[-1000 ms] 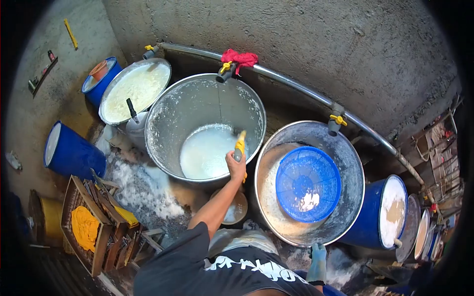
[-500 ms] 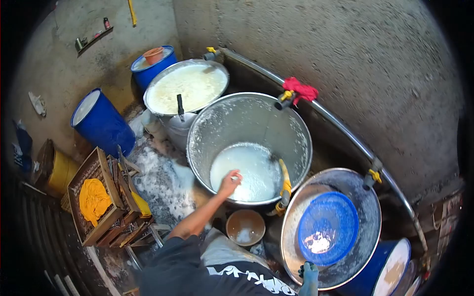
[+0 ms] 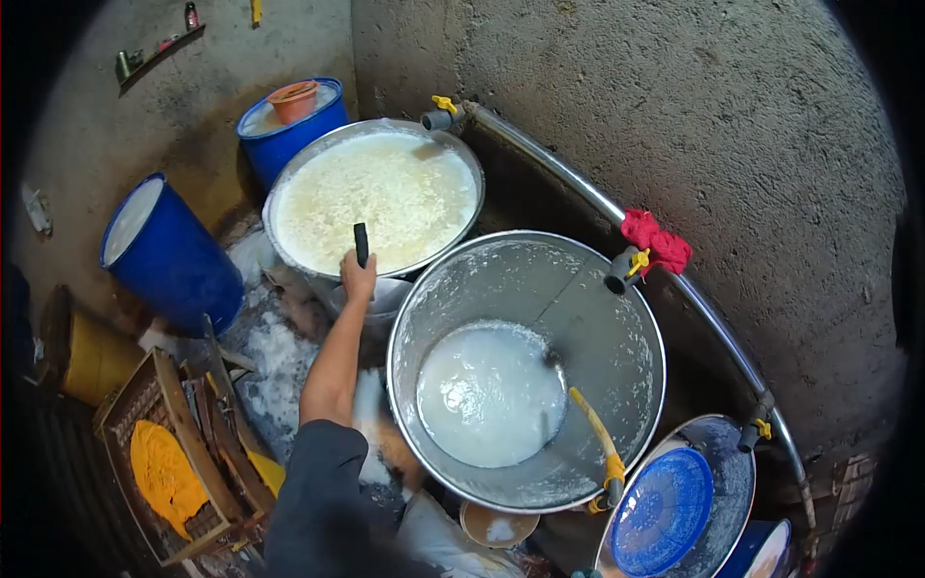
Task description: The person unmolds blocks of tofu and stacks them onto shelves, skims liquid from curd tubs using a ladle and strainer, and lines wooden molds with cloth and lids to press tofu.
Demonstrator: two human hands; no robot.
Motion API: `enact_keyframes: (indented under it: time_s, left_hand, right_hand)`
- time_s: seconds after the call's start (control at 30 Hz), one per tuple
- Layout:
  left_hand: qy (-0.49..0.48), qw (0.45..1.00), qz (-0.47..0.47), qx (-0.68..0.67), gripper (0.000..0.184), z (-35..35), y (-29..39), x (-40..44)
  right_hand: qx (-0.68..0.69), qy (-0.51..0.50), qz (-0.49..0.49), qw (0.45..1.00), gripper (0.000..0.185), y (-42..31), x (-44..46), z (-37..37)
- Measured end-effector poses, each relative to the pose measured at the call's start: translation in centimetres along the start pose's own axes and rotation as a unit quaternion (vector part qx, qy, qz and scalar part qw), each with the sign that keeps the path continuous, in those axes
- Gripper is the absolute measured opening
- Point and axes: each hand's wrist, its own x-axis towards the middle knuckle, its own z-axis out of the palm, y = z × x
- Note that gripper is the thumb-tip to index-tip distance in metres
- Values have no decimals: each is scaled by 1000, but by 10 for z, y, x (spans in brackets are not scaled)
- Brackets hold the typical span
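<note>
1. On my feed, reading the clock from the centre of the view, the bare left hand [image 3: 358, 277] is at 9 o'clock, fingers curled round the lower part of a black handle [image 3: 361, 241].
2. I see the handle's upper end standing above the fist, toward 10 o'clock, against the near edge of a wide round vat [image 3: 313, 164] of pale, lumpy liquid.
3. Just below the fist sits a metal bucket [image 3: 385, 299], partly behind the forearm; the hand hides from me how handle and bucket meet.
4. Of the gloved right hand [image 3: 585, 574], I get only a sliver at 5 o'clock on the bottom edge, next to a steel basin [image 3: 730, 477], so I cannot tell whether it is open or closed.
5. That basin holds a blue plastic basket [image 3: 663, 511], at between 4 and 5 o'clock.
6. Near 5 o'clock I have a deep metal vat [image 3: 612, 332], with milky liquid [image 3: 491, 390] at its bottom and a yellow hose [image 3: 599, 433] hanging over its rim.
7. A blue drum [image 3: 294, 154] with an orange bowl [image 3: 294, 99] on top stands beyond the wide round vat, near 11 o'clock.
8. At 8 o'clock I see a yellow-orange cloth [image 3: 166, 477] lying in a wooden crate [image 3: 226, 482].
</note>
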Motion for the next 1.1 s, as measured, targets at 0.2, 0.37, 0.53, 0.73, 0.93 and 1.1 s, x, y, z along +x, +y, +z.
enact_keyframes:
  time_s: [0.2,0.37,0.53,0.73,0.93,1.1]
  left_hand:
    - [-130,987,-98,-15,62,45,-53,48]
    - [-113,990,-61,58,49,-41,-15,22]
    - [-113,991,14,72,56,-155,-3,4]
    - [-167,978,112,-49,52,-245,80,-31]
    - [-305,877,224,-295,42,-261,235,-210]
    - [-374,749,501,-219,42,-279,367,-458]
  right_hand:
    - [17,21,36,999,19,-16,-7,14]
    - [65,32,13,997,19,-6,-21,11]
    - [2,-37,-85,996,31,-109,-36,16]
    - [41,-185,-215,958,43,-149,13,73]
    - [272,-455,-146,835,49,-239,-17,54]
    - [467,-483,14,740,59,-225,-52,-66]
